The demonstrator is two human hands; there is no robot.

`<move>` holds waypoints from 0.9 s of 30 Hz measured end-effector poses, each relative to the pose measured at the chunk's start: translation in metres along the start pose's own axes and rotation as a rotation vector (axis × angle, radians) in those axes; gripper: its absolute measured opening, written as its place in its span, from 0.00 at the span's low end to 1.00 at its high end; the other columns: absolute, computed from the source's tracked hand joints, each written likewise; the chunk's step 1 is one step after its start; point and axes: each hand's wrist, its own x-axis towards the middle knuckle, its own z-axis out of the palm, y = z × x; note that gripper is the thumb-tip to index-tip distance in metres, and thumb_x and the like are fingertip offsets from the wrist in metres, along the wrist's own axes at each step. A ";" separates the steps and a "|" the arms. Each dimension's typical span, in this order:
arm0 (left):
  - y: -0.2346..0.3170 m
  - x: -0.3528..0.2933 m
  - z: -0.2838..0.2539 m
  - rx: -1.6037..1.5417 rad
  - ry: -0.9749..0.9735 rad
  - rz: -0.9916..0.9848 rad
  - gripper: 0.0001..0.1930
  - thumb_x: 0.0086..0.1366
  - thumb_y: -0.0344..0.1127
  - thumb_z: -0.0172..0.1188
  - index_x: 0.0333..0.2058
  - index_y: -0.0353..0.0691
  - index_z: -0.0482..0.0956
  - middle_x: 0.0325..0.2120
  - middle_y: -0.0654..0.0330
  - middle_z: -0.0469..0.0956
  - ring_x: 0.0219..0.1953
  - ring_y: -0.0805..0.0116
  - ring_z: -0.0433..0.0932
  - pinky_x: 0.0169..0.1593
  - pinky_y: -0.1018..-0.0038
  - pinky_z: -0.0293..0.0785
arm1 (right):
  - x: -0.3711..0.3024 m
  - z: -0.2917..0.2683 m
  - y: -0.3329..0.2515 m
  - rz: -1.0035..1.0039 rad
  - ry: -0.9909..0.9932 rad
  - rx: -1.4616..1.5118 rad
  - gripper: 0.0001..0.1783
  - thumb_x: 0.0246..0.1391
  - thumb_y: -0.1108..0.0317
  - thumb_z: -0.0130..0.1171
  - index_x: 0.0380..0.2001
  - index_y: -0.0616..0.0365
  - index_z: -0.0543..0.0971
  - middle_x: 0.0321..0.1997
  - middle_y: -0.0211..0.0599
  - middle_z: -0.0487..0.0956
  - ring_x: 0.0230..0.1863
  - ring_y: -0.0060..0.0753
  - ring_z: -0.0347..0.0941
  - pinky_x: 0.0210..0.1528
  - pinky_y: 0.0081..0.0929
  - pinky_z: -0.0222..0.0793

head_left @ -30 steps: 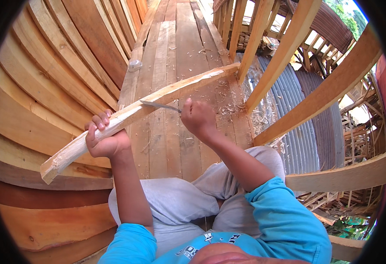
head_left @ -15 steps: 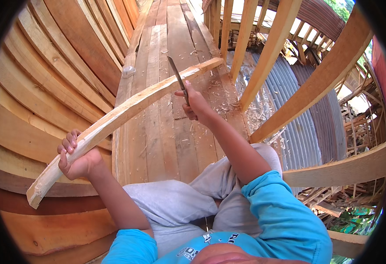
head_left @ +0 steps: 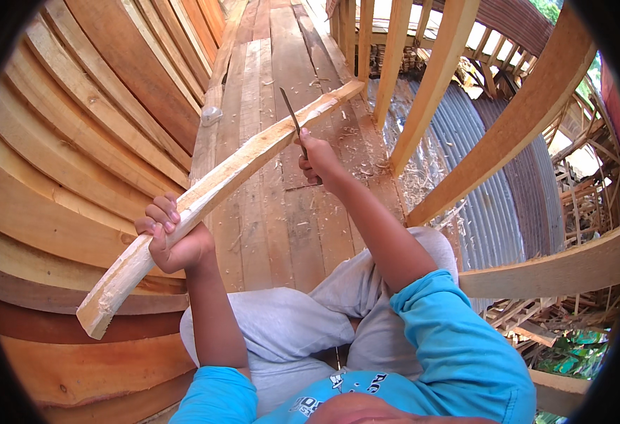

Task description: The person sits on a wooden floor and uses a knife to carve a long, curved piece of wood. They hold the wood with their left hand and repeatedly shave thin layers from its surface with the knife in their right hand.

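A long, roughly squared wooden beam (head_left: 243,159) slants from the lower left up to the far right, with pale cut faces along it. Around its near part my left hand (head_left: 176,237) is closed, fingers over the top edge. My right hand (head_left: 317,159) grips a long dark-bladed knife (head_left: 290,112), its handle mostly hidden in the fist. The blade crosses the beam beyond its middle, pointing away and slightly left; whether its edge bites the wood I cannot tell. The beam's far end is by the base of the upright posts.
Curved-looking wooden planks (head_left: 77,162) wall the left side. Shavings lie scattered over the plank floor (head_left: 253,92), where a small clear object (head_left: 211,115) sits. Wooden posts (head_left: 433,92) stand at right, with corrugated metal sheets (head_left: 479,177) beyond them. My crossed legs (head_left: 275,325) are close below.
My left hand and the near end of the beam have shifted right. The knife and my right hand have moved slightly right, with the blade still across the beam.
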 end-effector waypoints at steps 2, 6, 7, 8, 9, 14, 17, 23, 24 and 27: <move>-0.001 -0.001 0.001 0.005 -0.025 -0.007 0.06 0.50 0.34 0.52 0.20 0.53 0.65 0.15 0.69 0.59 0.24 0.74 0.61 0.44 0.72 0.62 | -0.003 0.003 0.002 -0.146 0.133 -0.249 0.27 0.64 0.37 0.45 0.30 0.47 0.80 0.12 0.27 0.64 0.12 0.21 0.57 0.16 0.27 0.53; -0.002 -0.002 -0.004 -0.005 0.049 0.001 0.07 0.50 0.34 0.51 0.23 0.52 0.61 0.15 0.69 0.58 0.24 0.75 0.60 0.42 0.72 0.60 | -0.053 0.035 0.000 -0.531 0.204 -0.713 0.31 0.65 0.45 0.45 0.20 0.59 0.80 0.14 0.44 0.74 0.18 0.42 0.71 0.24 0.39 0.66; -0.002 -0.002 -0.004 -0.008 0.055 -0.004 0.07 0.50 0.34 0.51 0.23 0.52 0.60 0.16 0.69 0.58 0.24 0.75 0.60 0.42 0.72 0.60 | -0.069 0.047 -0.004 -0.607 0.244 -0.763 0.32 0.65 0.47 0.44 0.18 0.62 0.79 0.15 0.49 0.74 0.19 0.48 0.73 0.26 0.42 0.67; -0.001 -0.002 -0.003 -0.010 0.060 -0.010 0.08 0.50 0.34 0.51 0.23 0.52 0.60 0.16 0.69 0.58 0.24 0.75 0.60 0.42 0.72 0.60 | -0.076 0.055 -0.006 -0.682 0.283 -0.812 0.33 0.65 0.49 0.43 0.16 0.64 0.78 0.15 0.53 0.74 0.21 0.54 0.74 0.28 0.46 0.69; 0.000 -0.003 -0.002 -0.010 0.048 -0.013 0.08 0.50 0.34 0.51 0.23 0.52 0.59 0.16 0.69 0.58 0.24 0.75 0.60 0.41 0.72 0.59 | -0.075 0.054 -0.008 -0.658 0.333 -0.842 0.32 0.65 0.51 0.41 0.17 0.64 0.79 0.17 0.55 0.75 0.23 0.57 0.75 0.31 0.49 0.69; 0.000 -0.004 0.008 -0.019 0.058 -0.033 0.09 0.50 0.34 0.50 0.23 0.53 0.57 0.16 0.69 0.58 0.23 0.75 0.60 0.40 0.72 0.59 | -0.060 0.055 0.000 -0.599 0.492 -0.870 0.32 0.65 0.56 0.36 0.17 0.64 0.80 0.20 0.60 0.77 0.26 0.63 0.77 0.35 0.56 0.72; 0.002 -0.002 -0.001 -0.021 0.047 -0.037 0.07 0.49 0.35 0.52 0.22 0.54 0.62 0.16 0.69 0.57 0.24 0.74 0.60 0.40 0.73 0.60 | -0.086 0.069 -0.007 -0.612 0.363 -1.025 0.30 0.63 0.58 0.38 0.15 0.64 0.79 0.19 0.60 0.76 0.23 0.65 0.76 0.32 0.57 0.72; -0.001 0.000 -0.001 -0.058 0.111 -0.039 0.09 0.49 0.33 0.50 0.23 0.53 0.57 0.16 0.69 0.57 0.23 0.75 0.59 0.40 0.71 0.60 | -0.065 0.075 0.005 -0.693 0.503 -0.993 0.29 0.62 0.59 0.39 0.13 0.62 0.79 0.15 0.56 0.76 0.18 0.60 0.75 0.25 0.52 0.73; -0.002 -0.002 -0.003 -0.037 0.092 -0.031 0.09 0.49 0.34 0.50 0.23 0.53 0.58 0.16 0.69 0.57 0.23 0.75 0.59 0.40 0.71 0.60 | -0.060 0.071 0.004 -0.715 0.504 -0.983 0.29 0.62 0.59 0.39 0.13 0.62 0.79 0.15 0.56 0.76 0.18 0.60 0.75 0.25 0.53 0.73; 0.003 -0.007 0.005 -0.005 0.071 -0.040 0.08 0.49 0.34 0.50 0.22 0.53 0.58 0.15 0.69 0.57 0.23 0.75 0.59 0.40 0.72 0.60 | -0.053 0.060 0.005 -0.735 0.536 -0.962 0.29 0.61 0.59 0.39 0.13 0.62 0.79 0.15 0.56 0.76 0.18 0.60 0.75 0.26 0.54 0.73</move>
